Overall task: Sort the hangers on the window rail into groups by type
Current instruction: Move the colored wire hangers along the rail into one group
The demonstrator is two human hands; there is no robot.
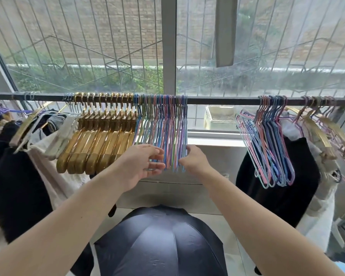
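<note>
Head view: thin wire hangers (163, 132) bunched mid-rail (217, 101), beside gold hangers (100, 140). Left hand (141, 166) spread against bundle's lower bars; right hand (193, 159) pinching its right edge. Probably light, springy, tangle-prone; best gripped low, together.

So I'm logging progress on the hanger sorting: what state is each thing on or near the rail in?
Gold hangers: bunched together on the rail.
Middle wire hangers: packed side by side, right of the gold ones.
Right wire hangers: separate bunch, splayed at a slant.
Left hand: open, fingers at the middle bunch.
Right hand: holds the bunch's right edge.
Umbrella: open, on the floor.
</note>
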